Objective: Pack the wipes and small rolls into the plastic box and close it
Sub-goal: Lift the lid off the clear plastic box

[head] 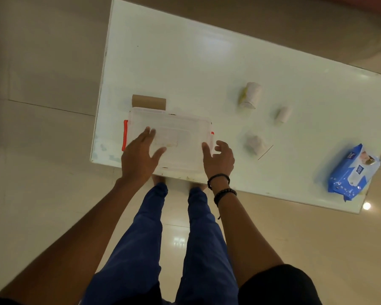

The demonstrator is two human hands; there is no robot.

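A clear plastic box (180,126) with its lid on and red side latches sits at the near left of the white table (185,62). My left hand (139,155) hovers over the lid's left part, fingers spread. At the box's right end my right hand (219,159) is open, fingers curled near the right red latch (212,133). Three small white rolls lie to the right: a larger one (250,94), a smaller one (283,115), and a crumpled one (255,143). The blue wipes pack (353,172) lies at the table's near right corner.
A brown cardboard tube (149,101) lies just behind the box. A thin stick (265,152) lies beside the crumpled roll. The table's near edge runs right below my hands, with my legs and the shiny tiled floor beneath.
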